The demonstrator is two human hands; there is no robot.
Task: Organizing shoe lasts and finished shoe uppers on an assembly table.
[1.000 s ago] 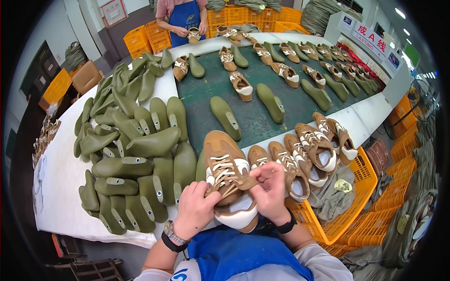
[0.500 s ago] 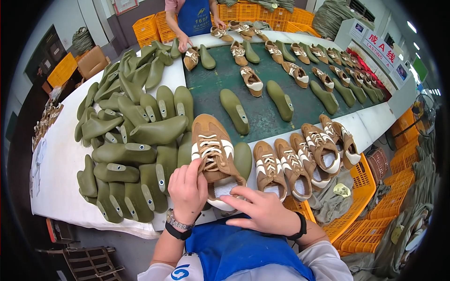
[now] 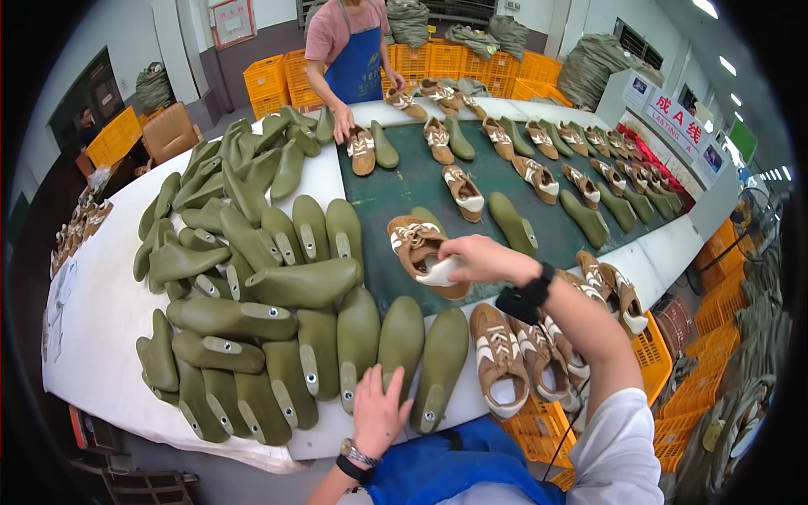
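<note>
My right hand (image 3: pixel 484 259) grips a brown sneaker (image 3: pixel 414 244) with white stripes and laces by its white heel, over the green conveyor belt. Part of a green shoe last shows behind that sneaker. My left hand (image 3: pixel 376 412) lies with its fingers spread on the lower end of a green shoe last (image 3: pixel 401 332). To the right of that one lies another shoe last (image 3: pixel 444 358) at the table's near edge. Several more brown sneakers (image 3: pixel 498 349) stand in a row under my right forearm, which partly hides them.
Many green shoe lasts (image 3: pixel 303 282) are heaped on the white table (image 3: pixel 101 337) at left. Pairs of sneakers and lasts line the belt (image 3: pixel 383 198). Across the table, a person in a blue apron (image 3: pixel 353 63) touches a sneaker (image 3: pixel 361 151). Orange crates (image 3: pixel 711 337) stand at right.
My right hand has carried the sneaker forward over the belt. The left hand has let go of it and moved down to a shoe last. My view has shifted.
</note>
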